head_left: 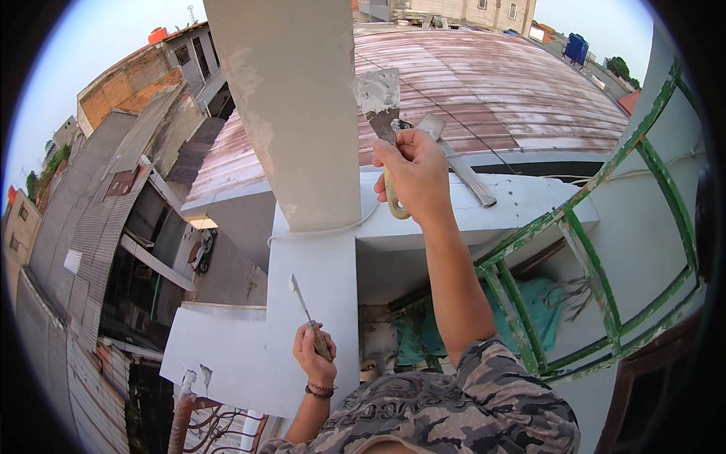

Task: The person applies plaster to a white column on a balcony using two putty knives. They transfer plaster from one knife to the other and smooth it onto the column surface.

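My right hand, stretched out ahead, grips the handle of a wide putty knife. Its blade points up and is smeared with pale filler; it overlaps the right edge of a grey pillar, and I cannot tell whether they touch. Uneven paler patches mark the pillar's face. Lower and to the left, my left hand is closed round the handle of a second putty knife. That one is seen nearly edge-on, with a whitish dab at its tip. Beyond my right wrist a flat metal-looking bar lies on the white ledge.
A green metal ladder-like frame with worn paint rises at the right. Teal cloth hangs below the ledge. Behind the pillar spreads a rusty corrugated roof. Far below on the left, a motorbike stands in an alley. A thin cable loops round the pillar's base.
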A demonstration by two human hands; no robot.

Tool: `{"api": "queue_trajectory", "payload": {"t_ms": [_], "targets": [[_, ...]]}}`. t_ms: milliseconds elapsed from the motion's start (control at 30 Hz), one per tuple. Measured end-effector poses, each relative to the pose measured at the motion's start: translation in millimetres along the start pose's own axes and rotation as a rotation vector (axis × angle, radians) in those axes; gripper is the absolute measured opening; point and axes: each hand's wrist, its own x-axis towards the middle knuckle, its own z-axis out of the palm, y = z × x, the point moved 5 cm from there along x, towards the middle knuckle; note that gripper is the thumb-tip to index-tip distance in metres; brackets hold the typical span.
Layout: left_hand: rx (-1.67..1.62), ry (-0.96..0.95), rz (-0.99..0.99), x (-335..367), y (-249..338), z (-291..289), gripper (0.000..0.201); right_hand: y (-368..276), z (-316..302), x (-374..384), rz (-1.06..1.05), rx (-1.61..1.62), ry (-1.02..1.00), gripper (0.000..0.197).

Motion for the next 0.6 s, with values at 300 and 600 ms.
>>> {"api": "queue_trajectory", "payload": {"t_ms": [300, 600], "targets": [[0.007, -0.066, 0.051, 3, 23, 39, 0.031, -9, -12, 11, -0.098, -0.064, -0.046, 0.028], [0.040, -0.028, 0.049, -13, 21, 37, 0.032, -8, -19, 25, -0.121, -0.244, -0.031, 0.031]]}}
